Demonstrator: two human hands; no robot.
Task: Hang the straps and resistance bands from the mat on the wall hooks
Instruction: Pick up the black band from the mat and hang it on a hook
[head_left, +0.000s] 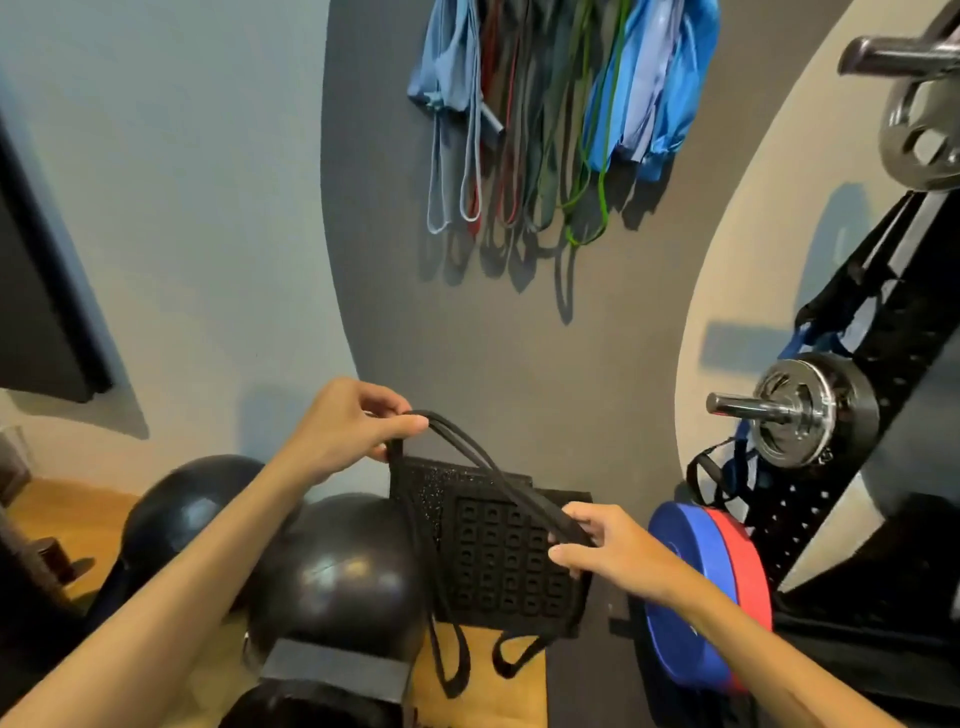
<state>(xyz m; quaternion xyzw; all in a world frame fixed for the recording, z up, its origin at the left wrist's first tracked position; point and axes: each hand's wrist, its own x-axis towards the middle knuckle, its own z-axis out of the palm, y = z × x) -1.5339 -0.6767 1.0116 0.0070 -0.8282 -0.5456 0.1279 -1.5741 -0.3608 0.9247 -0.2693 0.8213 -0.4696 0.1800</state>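
A black resistance band (483, 460) stretches between both hands in front of the grey wall. My left hand (348, 423) pinches its upper end between thumb and fingers. My right hand (597, 545) grips its lower end. Loose loops of the band (452, 660) dangle below toward the floor. High on the wall, several bands and straps (545, 119) in blue, red, grey and green hang bunched together; the hooks that hold them are hidden above the frame's top edge.
Black perforated rubber mats (498, 561) lean against the wall behind the band. Two dark exercise balls (337, 577) sit at lower left. Blue and red weight plates (701, 587) stand at right beside a black rack (810, 514) with a loaded barbell end (789, 410).
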